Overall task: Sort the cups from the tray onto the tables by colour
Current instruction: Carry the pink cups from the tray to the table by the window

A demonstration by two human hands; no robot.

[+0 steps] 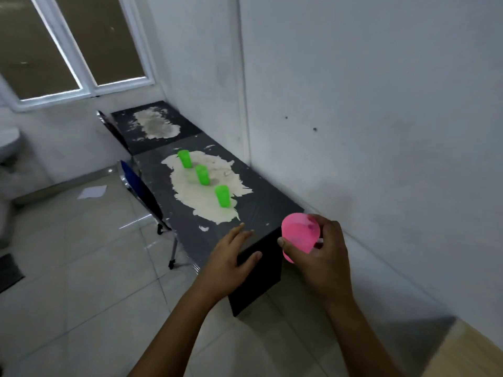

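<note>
My right hand (325,257) grips a pink cup (299,235), tilted with its mouth toward me, just past the near right corner of a black table (269,202). Three green cups (184,158) (202,174) (223,196) stand upside down in a diagonal row on that table's worn pale patch. My left hand (231,257) is empty, fingers spread, and rests over the table's near corner edge. A second black table (187,129) stands farther back with no cups on it. The tray is out of view.
A white wall (367,118) runs along the tables' right side. A window is at the back left. Chairs (141,186) stand against the tables' left side. A sheet of paper (92,192) lies on the tiled floor. A wooden surface corner (473,352) shows at bottom right.
</note>
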